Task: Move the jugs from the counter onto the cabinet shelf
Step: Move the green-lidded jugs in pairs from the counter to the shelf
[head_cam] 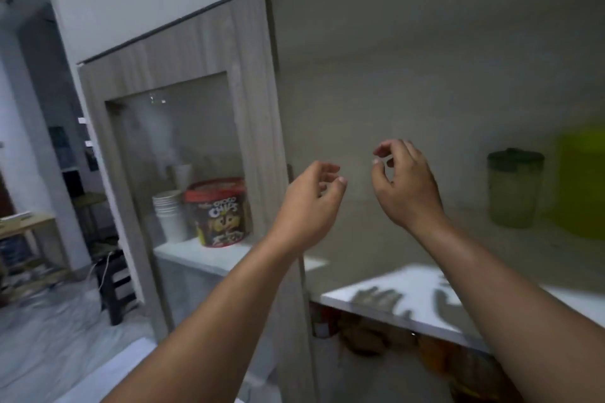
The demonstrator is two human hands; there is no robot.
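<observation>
Both the left hand [311,196] and right hand [404,180] hang empty with fingers loosely curled, raised before the white cabinet shelf [409,307]. A translucent green-lidded jug [514,188] and a blurred yellow-green jug [582,180] stand deep on it. Likely between placements; the next move means turning back to the counter, unseen here.

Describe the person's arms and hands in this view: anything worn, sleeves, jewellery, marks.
Both forearms are bare up to the frame's edge, with no sleeve showing. The left hand and right hand wear no gloves, and no watch, bracelet or ring is visible on either. No marks show, though the picture is slightly blurred.
</observation>
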